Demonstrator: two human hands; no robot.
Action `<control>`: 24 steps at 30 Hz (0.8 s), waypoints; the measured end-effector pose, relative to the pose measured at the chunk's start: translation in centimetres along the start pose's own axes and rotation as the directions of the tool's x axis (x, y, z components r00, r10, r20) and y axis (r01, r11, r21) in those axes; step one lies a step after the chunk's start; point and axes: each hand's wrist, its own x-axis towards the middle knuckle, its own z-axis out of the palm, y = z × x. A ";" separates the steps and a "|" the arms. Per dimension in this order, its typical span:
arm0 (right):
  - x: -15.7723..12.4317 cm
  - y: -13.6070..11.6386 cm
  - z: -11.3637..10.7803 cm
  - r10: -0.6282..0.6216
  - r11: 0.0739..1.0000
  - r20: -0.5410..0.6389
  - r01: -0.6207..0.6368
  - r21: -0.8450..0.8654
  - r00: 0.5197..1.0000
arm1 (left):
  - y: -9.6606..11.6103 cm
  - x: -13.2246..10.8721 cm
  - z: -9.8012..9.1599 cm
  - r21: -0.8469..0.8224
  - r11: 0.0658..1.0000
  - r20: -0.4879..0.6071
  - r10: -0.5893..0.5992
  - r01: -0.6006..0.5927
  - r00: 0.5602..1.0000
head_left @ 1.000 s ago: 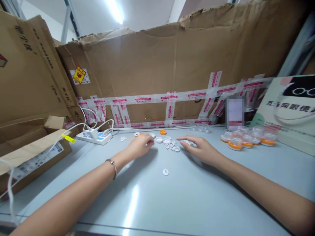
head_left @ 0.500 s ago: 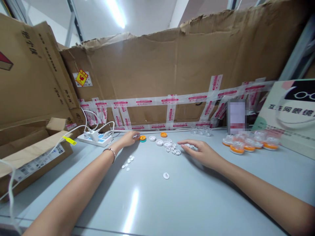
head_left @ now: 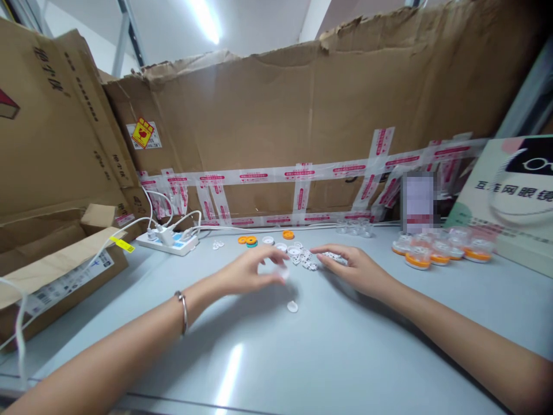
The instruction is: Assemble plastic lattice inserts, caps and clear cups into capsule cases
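Note:
My left hand (head_left: 248, 272) is above the middle of the table, its thumb and fingers curved around a small white round piece (head_left: 283, 272), blurred by motion. Below it on the table lies a white disc (head_left: 292, 306). My right hand (head_left: 356, 268) rests on the table with fingers stretched out, the palm side over several small white parts (head_left: 333, 257). Left of its fingertips is a loose pile of small white wheel-like parts (head_left: 307, 262). White rings (head_left: 268, 240) and orange rings (head_left: 288, 234) lie behind the hands; a teal ring (head_left: 252, 244) sits beneath an orange one.
Assembled clear-topped pieces with orange bases (head_left: 418, 259) stand at the right, near a printed box (head_left: 501, 202). Clear cups (head_left: 355, 228) line the back. At left are a power strip (head_left: 173, 245) with white cables and an open carton (head_left: 64, 276). Tall cardboard (head_left: 259, 115) walls the rear.
My left hand has come from the back left towards the middle, with a white round piece in its fingers. Small white parts show where it was. My right hand has hardly moved.

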 end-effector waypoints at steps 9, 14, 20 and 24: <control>-0.1 0.1 0.0 -0.018 1.000 -0.009 0.018 0.010 1.000 | 2.0 -1.7 3.1 0.017 0.995 0.159 0.095 -0.099 0.983; -0.2 -0.3 0.3 0.013 0.999 0.025 -0.014 0.042 1.000 | 2.3 -2.1 2.1 -0.072 0.995 0.087 0.077 -0.071 0.993; -1.3 -2.3 1.8 -0.075 0.996 0.170 0.065 0.064 0.983 | 1.0 -6.8 -3.1 0.068 0.993 -0.094 -0.094 0.101 0.991; -2.1 -2.9 3.4 -0.070 0.996 0.303 0.053 0.066 0.950 | -2.1 -10.8 -4.2 0.191 0.938 -0.124 -0.269 0.289 0.955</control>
